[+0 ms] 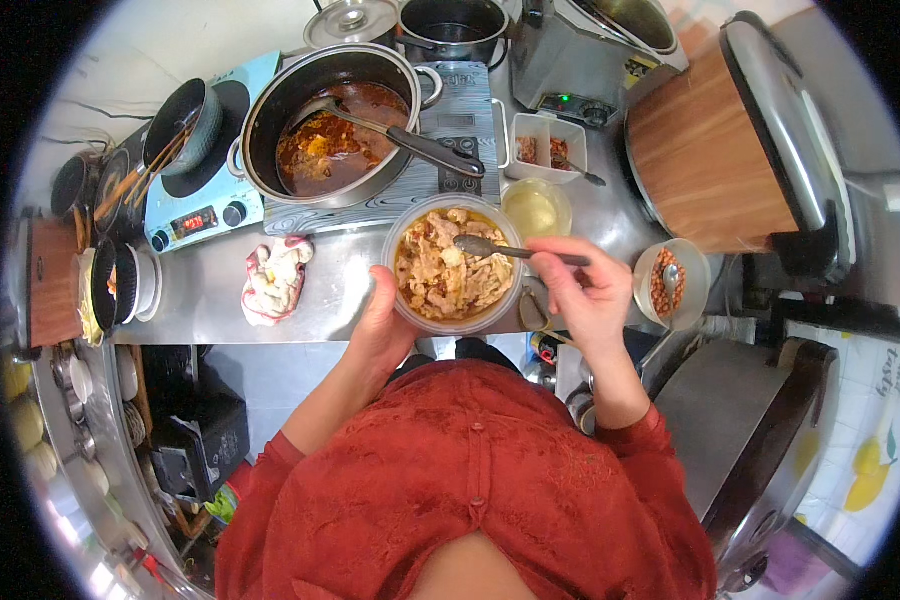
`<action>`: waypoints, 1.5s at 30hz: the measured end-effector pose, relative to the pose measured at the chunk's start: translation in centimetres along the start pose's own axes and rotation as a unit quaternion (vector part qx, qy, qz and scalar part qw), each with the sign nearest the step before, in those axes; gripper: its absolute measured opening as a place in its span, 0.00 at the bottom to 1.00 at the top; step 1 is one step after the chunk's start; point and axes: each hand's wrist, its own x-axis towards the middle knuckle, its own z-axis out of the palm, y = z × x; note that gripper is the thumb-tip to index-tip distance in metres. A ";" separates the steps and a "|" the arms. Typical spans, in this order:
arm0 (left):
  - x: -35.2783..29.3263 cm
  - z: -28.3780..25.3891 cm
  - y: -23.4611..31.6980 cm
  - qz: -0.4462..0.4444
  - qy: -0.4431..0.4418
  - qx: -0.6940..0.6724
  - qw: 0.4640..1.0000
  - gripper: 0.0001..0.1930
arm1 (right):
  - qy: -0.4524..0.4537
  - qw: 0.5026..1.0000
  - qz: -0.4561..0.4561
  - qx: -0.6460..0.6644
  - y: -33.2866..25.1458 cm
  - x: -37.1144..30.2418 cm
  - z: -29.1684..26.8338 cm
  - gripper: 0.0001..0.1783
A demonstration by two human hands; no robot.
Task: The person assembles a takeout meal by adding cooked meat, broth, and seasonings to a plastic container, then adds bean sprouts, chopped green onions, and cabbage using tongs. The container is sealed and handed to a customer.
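My left hand grips the left side of a round clear plastic tub, thumb up along its wall. Sliced meat in orange oily sauce fills it. From the right, my right hand pinches the handle of a spoon, whose head is over the meat. A pale dab lies on the meat by the spoon's tip. Just beyond the tub stands a large steel pot of dark red broth. A ladle rests in it, its black handle over the rim.
A blue induction cooker with a pan stands left. A crumpled cloth lies on the steel counter. Right are a bowl of yellowish liquid, a divided container, a tub of peanuts and a wood-patterned cooker.
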 end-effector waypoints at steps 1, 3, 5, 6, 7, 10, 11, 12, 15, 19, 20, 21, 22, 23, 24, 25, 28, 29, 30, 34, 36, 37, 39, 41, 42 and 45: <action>0.1 0.1 -0.2 0.003 -0.001 0.011 1.000 0.50 | 0.001 0.999 0.047 0.020 -0.1 -0.2 -0.4 0.08; -0.3 0.1 0.3 0.000 0.012 0.016 1.000 0.50 | -0.003 0.997 0.077 0.025 0.2 -0.3 0.1 0.08; -0.3 0.1 0.5 0.001 0.026 -0.004 1.000 0.48 | -0.013 0.999 0.028 -0.017 1.3 0.1 0.8 0.08; 0.5 0.2 0.3 0.003 0.022 -0.002 1.000 0.48 | 0.036 0.999 0.006 0.018 1.8 0.2 0.1 0.07; 0.7 0.3 0.0 0.002 0.023 -0.005 1.000 0.48 | 0.077 0.995 -0.004 0.067 2.1 0.1 -1.0 0.07; 0.7 0.3 -0.6 0.008 0.047 -0.009 0.999 0.48 | 0.166 0.985 0.021 0.051 4.7 0.7 -4.6 0.07; 0.9 0.3 -0.9 0.012 0.054 -0.018 0.998 0.48 | 0.174 0.983 0.023 0.044 6.3 1.3 -5.0 0.09; 1.1 0.2 -1.0 0.006 0.051 -0.019 0.998 0.49 | 0.149 0.983 0.107 0.016 7.7 1.7 -5.6 0.11; 1.5 -0.1 -1.1 -0.012 0.067 -0.019 0.998 0.51 | 0.110 0.963 0.059 -0.238 10.8 3.6 -6.9 0.25; 1.8 0.3 -1.3 -0.017 0.063 -0.001 0.998 0.52 | 0.137 0.895 -0.021 -0.425 11.3 6.6 -8.9 0.36; 2.0 0.5 -1.4 -0.019 0.065 0.001 0.998 0.53 | 0.106 0.879 -0.044 -0.462 11.4 7.7 -9.0 0.35; 2.3 0.7 -1.5 -0.017 0.067 -0.002 0.998 0.53 | 0.073 0.862 -0.066 -0.497 11.5 8.9 -9.1 0.35; 2.4 0.9 -1.6 -0.022 0.073 -0.013 0.997 0.53 | 0.021 0.875 -0.087 -0.476 11.7 9.8 -9.3 0.27; 2.7 1.0 -1.6 -0.018 0.072 -0.010 0.997 0.53 | 0.010 0.874 -0.106 -0.474 11.8 10.8 -9.4 0.24; 3.0 1.2 -1.7 -0.011 0.071 -0.012 0.997 0.53 | -0.002 0.873 -0.125 -0.471 12.0 11.8 -9.5 0.21; 3.2 1.3 -1.8 -0.002 0.067 -0.020 0.998 0.53 | -0.023 0.870 -0.114 -0.479 12.2 12.4 -9.5 0.18; 3.5 1.4 -1.9 -0.001 0.073 -0.031 0.997 0.53 | -0.021 0.897 -0.146 -0.416 12.4 13.3 -9.4 0.10; 3.6 1.5 -2.0 -0.002 0.075 -0.034 0.997 0.53 | -0.032 0.907 -0.124 -0.401 12.4 13.6 -9.5 0.10; 3.7 1.4 -2.0 0.001 0.071 -0.036 0.997 0.52 | -0.010 0.919 -0.095 -0.382 12.4 13.8 -9.7 0.11; 4.2 1.8 -2.2 0.010 0.068 -0.043 0.997 0.49 | 0.052 0.943 0.020 -0.329 13.0 14.6 -10.9 0.15; 4.5 2.0 -2.2 0.013 0.068 -0.048 0.996 0.48 | 0.073 0.945 0.087 -0.307 13.6 15.0 -11.7 0.16; 4.6 2.1 -2.1 0.014 0.066 -0.052 0.996 0.48 | 0.083 0.950 0.100 -0.284 13.8 15.2 -12.0 0.16; 4.9 2.5 -2.0 0.010 0.065 -0.053 0.996 0.48 | 0.113 0.952 0.140 -0.249 14.1 15.3 -12.6 0.16; 5.3 2.8 -1.9 -0.003 0.073 -0.059 0.996 0.48 | 0.106 0.973 0.160 -0.130 13.7 15.0 -13.4 0.13; 5.5 2.9 -1.8 0.003 0.060 -0.042 0.997 0.48 | 0.097 0.976 0.186 -0.064 13.2 14.8 -13.7 0.12; 6.3 3.2 -1.7 0.006 0.053 -0.036 0.998 0.49 | 0.089 0.967 0.226 0.072 11.0 14.0 -14.1 0.09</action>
